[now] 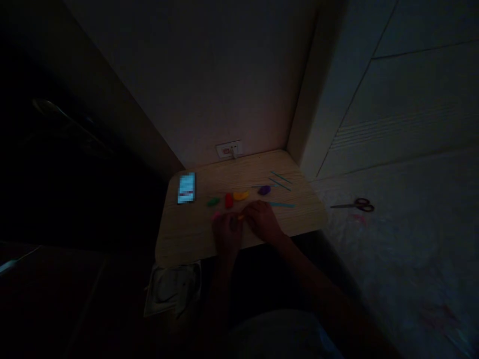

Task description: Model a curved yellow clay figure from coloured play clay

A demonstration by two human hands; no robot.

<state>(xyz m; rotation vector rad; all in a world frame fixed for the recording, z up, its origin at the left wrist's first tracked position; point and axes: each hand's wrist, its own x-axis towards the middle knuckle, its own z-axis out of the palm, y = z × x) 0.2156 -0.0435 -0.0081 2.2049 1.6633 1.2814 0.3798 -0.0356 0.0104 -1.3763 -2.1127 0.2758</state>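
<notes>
The scene is very dark. My left hand and my right hand rest close together on a small wooden table. Their fingers are curled around a small orange piece between them. A pink lump lies just left of my left hand. Beyond the hands sit a green lump, a red lump, a yellow lump and a purple lump. Thin teal sticks lie at the table's right.
A lit phone lies at the table's left. A wall socket is behind the table. Scissors lie on the pale surface to the right. A white bag sits below the table's front edge.
</notes>
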